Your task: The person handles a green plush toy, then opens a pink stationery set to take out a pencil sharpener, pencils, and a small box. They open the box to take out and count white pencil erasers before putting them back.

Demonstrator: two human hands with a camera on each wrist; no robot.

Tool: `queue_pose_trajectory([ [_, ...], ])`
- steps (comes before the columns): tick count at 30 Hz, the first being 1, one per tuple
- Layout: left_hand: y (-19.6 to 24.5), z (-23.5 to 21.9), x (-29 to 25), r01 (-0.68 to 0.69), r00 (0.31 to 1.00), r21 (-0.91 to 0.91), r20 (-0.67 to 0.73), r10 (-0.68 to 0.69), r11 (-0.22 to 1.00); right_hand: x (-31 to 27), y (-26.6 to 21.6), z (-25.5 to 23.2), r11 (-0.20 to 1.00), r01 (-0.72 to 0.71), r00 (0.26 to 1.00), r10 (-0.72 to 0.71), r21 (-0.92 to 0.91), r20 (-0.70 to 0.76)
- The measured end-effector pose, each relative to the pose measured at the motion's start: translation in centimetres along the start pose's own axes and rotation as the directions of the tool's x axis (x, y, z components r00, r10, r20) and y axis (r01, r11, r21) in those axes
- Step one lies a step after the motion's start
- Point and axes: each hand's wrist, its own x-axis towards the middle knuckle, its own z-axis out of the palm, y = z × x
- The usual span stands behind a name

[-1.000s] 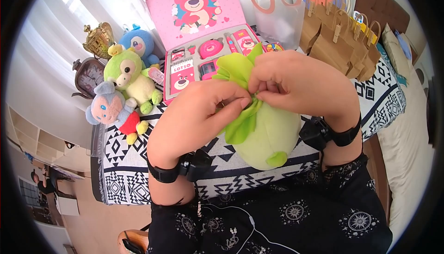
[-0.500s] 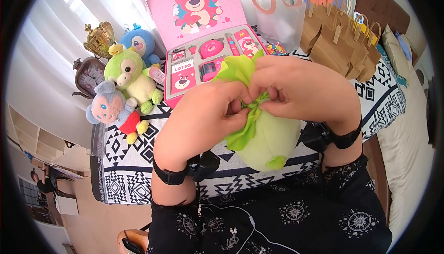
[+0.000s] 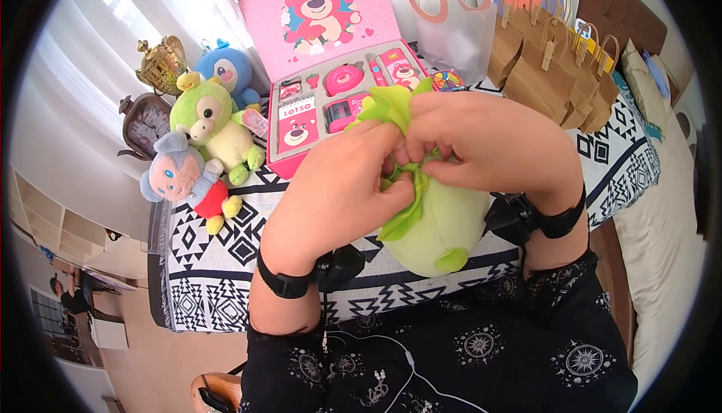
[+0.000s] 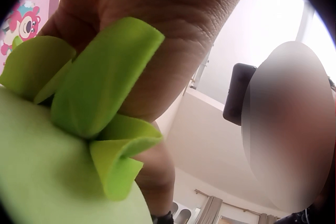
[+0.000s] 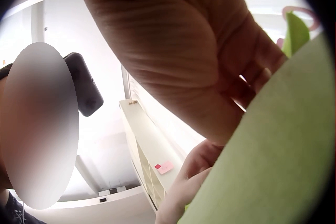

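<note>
A pale green plush [image 3: 436, 225] with bright green leaf-like flaps [image 3: 391, 105] lies in front of the person, tilted on the patterned cloth. The left hand [image 3: 335, 187] pinches the gathered flaps at the plush's neck. Close beside it, the right hand [image 3: 492, 139] pinches the same gathered part, the fingertips of both hands nearly meeting. In the left wrist view, green flaps [image 4: 105, 77] stand in front of the left hand [image 4: 142, 50]. The right wrist view shows the right hand [image 5: 173, 50] behind the plush body [image 5: 278, 145]; its fingertips are partly hidden.
Behind the hands stands an open pink gift box [image 3: 282, 165]. Plush toys [image 3: 214, 124], a clock [image 3: 147, 124] and a gold trophy [image 3: 162, 63] are at the left. A translucent bag [image 3: 455, 41] and several brown paper bags [image 3: 545, 75] stand at the back right, on patterned cloth [image 3: 203, 285].
The left hand has moved slightly right, closer to the right hand, and the flaps are bunched more tightly. The right hand has shifted only a little; both still pinch the gathered part.
</note>
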Motion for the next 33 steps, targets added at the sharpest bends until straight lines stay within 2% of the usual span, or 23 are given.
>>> queue_pose_trajectory([
  [5,0.3,-0.2,-0.1,0.036,0.999,0.008,0.017,-0.036,0.999,0.3,0.3,0.4,0.999,0.039,0.999,-0.04,-0.015,-0.024],
  [7,0.2,-0.4,-0.1,0.037,0.999,-0.066,0.017,-0.036,0.997,0.5,0.3,0.5,0.999,0.011,1.0,-0.012,-0.03,-0.021],
  [10,-0.2,-0.6,-0.2,0.042,0.998,-0.032,0.042,-0.041,0.999,0.9,-0.3,0.8,0.996,-0.037,0.999,0.039,-0.076,0.014],
  [14,-0.5,-0.9,-0.2,0.046,0.998,-0.056,0.048,-0.043,0.997,1.0,-0.7,1.3,0.992,-0.017,0.999,0.012,-0.125,-0.041],
  [16,-0.8,-0.9,-0.3,0.1,0.993,-0.149,0.073,-0.09,0.984,0.9,-0.9,1.5,0.985,-0.037,0.998,0.028,-0.168,-0.055],
  [20,-0.7,-1.3,0.0,0.118,0.989,-0.147,0.102,-0.103,0.982,0.9,-0.8,1.3,0.985,-0.054,0.998,0.049,-0.166,-0.035],
  [23,-0.5,-1.2,0.0,0.148,0.985,-0.101,0.109,-0.137,0.984,0.8,-0.6,1.3,0.987,-0.005,0.997,-0.007,-0.16,-0.074],
  [25,-0.6,-0.8,-0.1,0.185,0.978,-0.208,0.13,-0.16,0.961,0.8,-0.4,0.5,1.0,-0.007,0.999,0.006,0.014,0.035],
  [26,-0.4,-0.7,0.0,0.185,0.979,-0.21,0.129,-0.161,0.96,0.7,-0.1,0.3,1.0,-0.007,0.999,0.007,0.014,0.037],
  [28,0.0,-0.5,0.0,0.149,0.988,-0.098,0.065,-0.143,0.984,0.5,0.4,0.3,0.997,-0.017,1.0,0.015,0.073,0.025],
  [33,0.3,0.3,0.1,0.104,0.994,-0.015,-0.017,-0.104,0.994,0.4,0.6,0.1,0.997,-0.002,0.999,0.0,0.077,0.036],
])
